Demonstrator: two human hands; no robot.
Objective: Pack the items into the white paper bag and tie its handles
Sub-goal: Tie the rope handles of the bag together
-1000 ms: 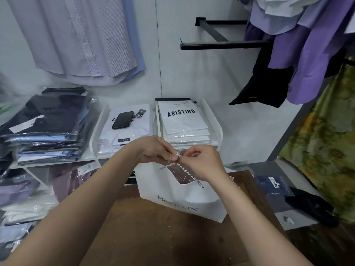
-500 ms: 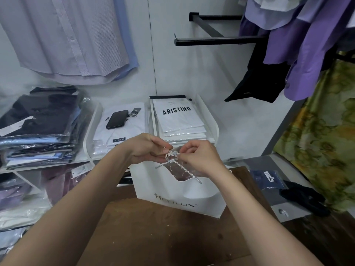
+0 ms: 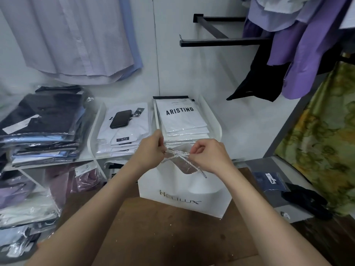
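The left hand is curled, thumb and forefinger pinching one side of the twisted white-and-grey cord handles. The right hand, just across from it, pinches the other side, its fingers bent in over the crossing. Between the two hands the cords lie in a loose knot. A length of cord runs down from the knot, below the right hand.

Directly beneath both hands the white paper bag with gold lettering stands upright on the brown wooden tabletop. Under the knot, a glossy plastic-wrapped item shows in the bag's mouth, so packing looks done and tying is the step in hand.

To finish it well, the two sides should be drawn apart evenly and level, so the knot closes centred over the opening. I would pull sideways, not upward: the paper where the cords are fixed could tear, and the light bag could lift or tip.

Beyond the hands sits a stack of white plastic-sleeved packets marked ARISTINO. Beyond the left hand, a black phone lies on another white stack.
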